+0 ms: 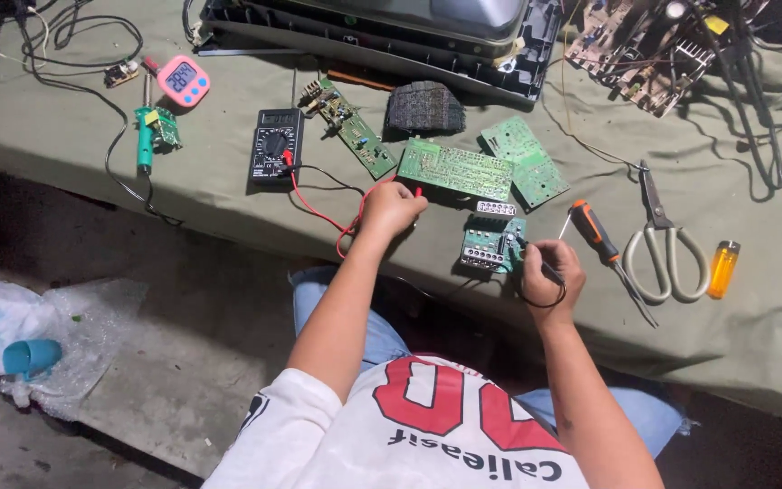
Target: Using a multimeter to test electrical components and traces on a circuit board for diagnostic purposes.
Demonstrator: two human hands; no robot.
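Observation:
My left hand (pixel 390 208) is closed on the red probe (pixel 415 192), its tip at the near edge of a long green circuit board (pixel 454 168). From the probe a red lead (pixel 319 213) runs to a black multimeter (pixel 275 145). My right hand (pixel 549 272) grips the black probe, its tip on a small green board with terminal blocks (pixel 492 243). A black lead loops around that wrist.
On the green cloth lie scissors (pixel 662 244), an orange-handled screwdriver (pixel 597 234), an orange lighter (pixel 722 268), two more green boards (pixel 524 160), a soldering iron (pixel 145 136), a pink timer (pixel 184 80) and an opened appliance casing (pixel 382 23). A bubble-wrap bundle (pixel 38 335) lies on the floor.

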